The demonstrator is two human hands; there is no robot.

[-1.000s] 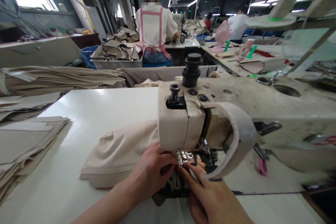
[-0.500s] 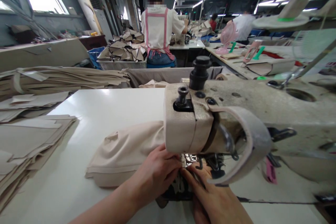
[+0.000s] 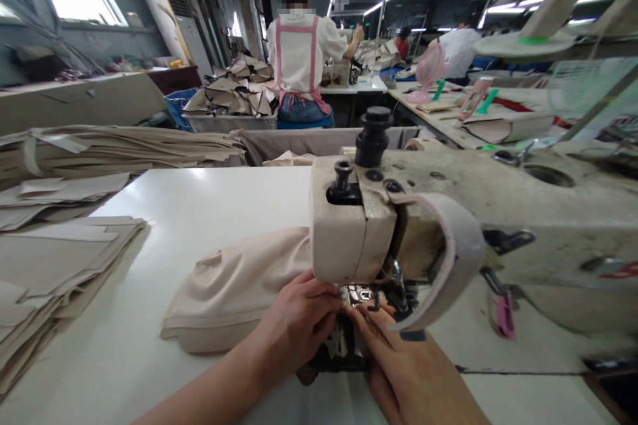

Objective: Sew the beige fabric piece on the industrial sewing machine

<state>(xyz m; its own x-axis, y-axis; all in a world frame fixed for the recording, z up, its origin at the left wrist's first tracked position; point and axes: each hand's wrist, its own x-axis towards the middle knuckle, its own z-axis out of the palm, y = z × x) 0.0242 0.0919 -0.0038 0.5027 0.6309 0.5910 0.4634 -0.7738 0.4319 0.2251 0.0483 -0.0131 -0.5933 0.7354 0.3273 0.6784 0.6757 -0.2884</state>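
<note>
Both hands pinch the cloth (image 3: 234, 292) under the needle: left hand (image 3: 299, 322), right hand (image 3: 399, 365); best kept flat, fingertips clear.

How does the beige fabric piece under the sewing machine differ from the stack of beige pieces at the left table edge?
The fabric piece is a single bunched, rounded item; the stack is many flat sheets layered together. The fabric piece runs under the sewing machine head, with the left hand resting on it and the right hand beside it; the stack lies untouched, away from both hands. Both are pale beige and sit on the white table.
</note>
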